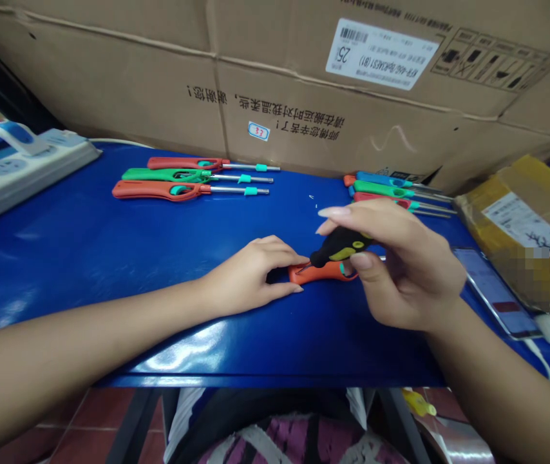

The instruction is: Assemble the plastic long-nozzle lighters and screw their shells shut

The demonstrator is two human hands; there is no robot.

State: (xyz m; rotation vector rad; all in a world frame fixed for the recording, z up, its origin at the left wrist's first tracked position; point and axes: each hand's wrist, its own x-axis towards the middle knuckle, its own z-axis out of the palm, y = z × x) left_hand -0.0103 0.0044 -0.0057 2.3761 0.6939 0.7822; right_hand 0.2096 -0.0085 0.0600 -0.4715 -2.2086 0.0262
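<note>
An orange long-nosed lighter lies on the blue table in front of me. My left hand rests on the table and pinches the lighter's handle end with thumb and fingers. My right hand is closed on a small black and yellow screwdriver. Its tip points down and left onto the orange lighter's body. The far part of the lighter is hidden behind my right hand.
Three lighters, red, green and orange, lie in a row at the back left. Several more lighters lie at the back right. Cardboard boxes wall the back. A phone, a yellow package and a power strip sit at the sides.
</note>
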